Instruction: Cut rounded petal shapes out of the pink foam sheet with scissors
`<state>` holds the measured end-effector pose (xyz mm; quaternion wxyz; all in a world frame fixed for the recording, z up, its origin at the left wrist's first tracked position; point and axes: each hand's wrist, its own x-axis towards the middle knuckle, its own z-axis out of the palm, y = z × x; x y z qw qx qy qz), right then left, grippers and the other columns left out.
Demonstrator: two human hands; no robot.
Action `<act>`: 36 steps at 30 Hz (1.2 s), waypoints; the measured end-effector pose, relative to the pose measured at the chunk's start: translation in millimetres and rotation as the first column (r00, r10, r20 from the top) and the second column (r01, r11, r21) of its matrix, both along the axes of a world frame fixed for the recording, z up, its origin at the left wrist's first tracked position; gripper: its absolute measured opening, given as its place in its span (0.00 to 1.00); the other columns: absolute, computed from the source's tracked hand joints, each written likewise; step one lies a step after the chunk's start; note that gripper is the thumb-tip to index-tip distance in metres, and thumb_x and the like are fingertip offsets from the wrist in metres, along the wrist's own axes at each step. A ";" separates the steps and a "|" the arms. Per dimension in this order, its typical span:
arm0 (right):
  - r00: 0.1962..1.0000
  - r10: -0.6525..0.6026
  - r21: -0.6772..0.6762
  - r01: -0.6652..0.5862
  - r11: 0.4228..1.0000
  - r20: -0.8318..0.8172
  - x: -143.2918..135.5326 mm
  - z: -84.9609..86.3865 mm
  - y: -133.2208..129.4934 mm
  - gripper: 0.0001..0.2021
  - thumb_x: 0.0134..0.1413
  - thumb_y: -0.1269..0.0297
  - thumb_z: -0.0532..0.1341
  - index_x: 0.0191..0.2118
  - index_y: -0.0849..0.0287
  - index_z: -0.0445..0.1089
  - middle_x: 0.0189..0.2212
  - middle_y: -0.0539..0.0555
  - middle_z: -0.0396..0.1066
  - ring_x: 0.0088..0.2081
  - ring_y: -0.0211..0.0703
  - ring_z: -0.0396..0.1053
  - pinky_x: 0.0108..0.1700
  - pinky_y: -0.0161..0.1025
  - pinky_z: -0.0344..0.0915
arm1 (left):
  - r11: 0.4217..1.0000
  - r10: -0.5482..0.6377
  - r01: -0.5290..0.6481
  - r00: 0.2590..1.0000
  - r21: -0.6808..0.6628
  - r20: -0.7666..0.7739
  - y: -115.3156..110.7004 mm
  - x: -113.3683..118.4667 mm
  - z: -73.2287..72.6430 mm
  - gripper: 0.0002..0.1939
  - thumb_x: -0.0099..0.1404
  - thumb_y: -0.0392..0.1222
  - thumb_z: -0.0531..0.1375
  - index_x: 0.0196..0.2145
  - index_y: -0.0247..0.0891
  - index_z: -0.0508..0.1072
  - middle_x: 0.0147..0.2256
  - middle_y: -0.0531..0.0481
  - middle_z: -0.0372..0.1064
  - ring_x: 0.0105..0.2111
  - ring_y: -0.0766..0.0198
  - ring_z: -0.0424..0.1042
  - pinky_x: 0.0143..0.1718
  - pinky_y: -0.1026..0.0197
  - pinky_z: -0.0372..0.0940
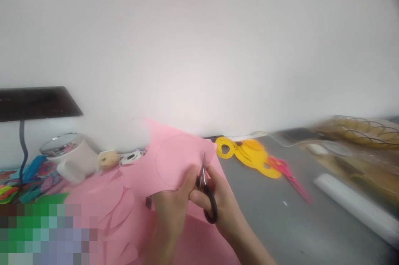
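Observation:
My left hand grips the lower edge of a pink paper sheet, thumb on top, holding it up before the wall. A round outline is drawn on the sheet. In my right hand is a pair of scissors with black handles, fingers through the loops. Its blades point up and overlap the sheet's right part, close to the left thumb. Whether the blades are apart is too blurred to tell. Below and to the left lie several cut pink paper rounds on more pink paper.
Yellow paper cutouts and pink scissors lie right on the grey tabletop. A white roll and a wire-bound notebook are farther right. Left stand a white mug, a tape roll and a dark panel with a cable.

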<state>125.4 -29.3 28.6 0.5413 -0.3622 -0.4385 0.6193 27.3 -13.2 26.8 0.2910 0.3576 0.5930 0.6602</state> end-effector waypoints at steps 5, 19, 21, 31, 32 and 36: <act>1.000 0.004 0.010 -0.004 1.000 -0.016 -0.7 -2.9 1.1 0.21 0.38 0.65 0.73 0.30 0.57 0.57 0.19 0.40 0.55 0.22 0.31 0.46 0.24 0.30 0.47 | 0.997 -0.048 0.047 0.999 -0.055 -0.022 -1.2 -3.6 -5.3 0.17 0.38 0.43 0.73 0.26 0.38 0.74 0.27 0.47 0.75 0.39 0.46 0.76 0.46 0.48 0.69; 0.997 -0.012 -0.010 0.013 1.000 0.080 -0.1 -5.1 0.5 0.20 0.40 0.65 0.70 0.36 0.57 0.59 0.19 0.42 0.60 0.24 0.35 0.56 0.28 0.33 0.58 | 0.996 -0.063 0.056 0.993 -0.070 -0.103 -2.1 -6.3 -4.2 0.17 0.41 0.48 0.71 0.28 0.39 0.75 0.30 0.47 0.76 0.39 0.48 0.76 0.46 0.48 0.69; 0.996 -0.016 -0.021 0.018 1.000 0.086 0.1 -4.7 0.5 0.21 0.39 0.65 0.69 0.37 0.57 0.58 0.19 0.43 0.62 0.24 0.37 0.59 0.29 0.35 0.61 | 0.997 -0.042 0.033 0.991 -0.075 -0.124 -1.2 -7.1 -5.6 0.16 0.41 0.48 0.71 0.28 0.40 0.75 0.29 0.49 0.76 0.41 0.49 0.76 0.47 0.49 0.68; 0.988 -0.055 -0.046 0.062 0.997 0.147 -3.4 -4.4 -0.8 0.23 0.37 0.69 0.63 0.44 0.59 0.60 0.16 0.43 0.65 0.21 0.40 0.64 0.25 0.37 0.64 | 0.993 -0.055 0.052 0.998 -0.109 -0.022 -6.2 2.3 12.4 0.16 0.43 0.53 0.68 0.19 0.37 0.72 0.20 0.49 0.72 0.22 0.57 0.72 0.20 0.60 0.67; 0.987 -0.069 -0.045 0.076 0.996 0.148 -3.9 -5.1 -1.0 0.22 0.37 0.68 0.62 0.44 0.59 0.60 0.15 0.43 0.65 0.21 0.40 0.63 0.25 0.37 0.64 | 0.986 -0.097 0.102 0.994 -0.133 0.043 -8.6 4.0 17.5 0.17 0.44 0.52 0.68 0.16 0.38 0.70 0.16 0.50 0.69 0.18 0.60 0.70 0.15 0.62 0.63; 0.989 -0.065 -0.048 0.072 0.996 0.133 -6.3 -8.1 -2.3 0.22 0.38 0.67 0.62 0.43 0.58 0.60 0.15 0.42 0.63 0.20 0.39 0.63 0.25 0.37 0.64 | 0.975 -0.150 0.169 0.980 -0.142 0.132 -13.8 6.7 27.8 0.16 0.44 0.48 0.68 0.14 0.37 0.68 0.12 0.53 0.65 0.12 0.63 0.65 0.10 0.64 0.58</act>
